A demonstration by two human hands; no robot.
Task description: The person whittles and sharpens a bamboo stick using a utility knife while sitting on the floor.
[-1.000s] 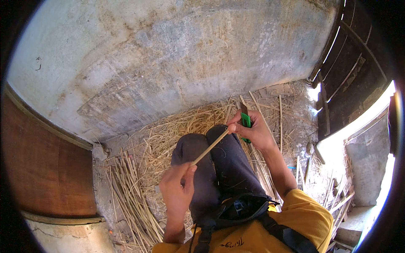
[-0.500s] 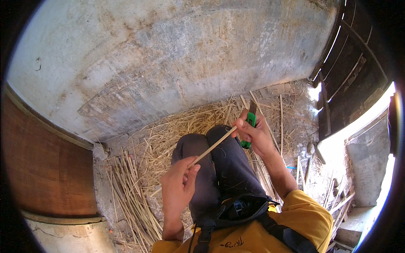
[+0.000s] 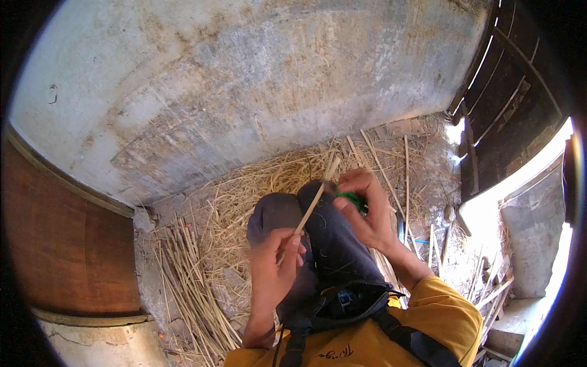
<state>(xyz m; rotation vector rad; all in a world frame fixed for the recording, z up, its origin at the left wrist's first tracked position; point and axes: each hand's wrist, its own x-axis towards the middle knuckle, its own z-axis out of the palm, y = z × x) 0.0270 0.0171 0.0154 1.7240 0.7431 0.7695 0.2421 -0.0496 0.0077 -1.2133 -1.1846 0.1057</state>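
Head view: the left hand (image 3: 276, 264) pinches a narrow pale strip (image 3: 311, 211) between thumb and fingers. The strip slants up and away over the dark-trousered knees (image 3: 276, 211). The right hand (image 3: 367, 208) is closed around a green-handled knife (image 3: 354, 202); its blurred blade lies at the strip's upper part, contact not determinable. Curled shavings (image 3: 287, 176) cover the floor beyond the knees, near a stained wall (image 3: 275, 79). Loose long strips (image 3: 194, 287) lie bunched at left. An unzipped black waist bag (image 3: 327, 321) sits at the lap.
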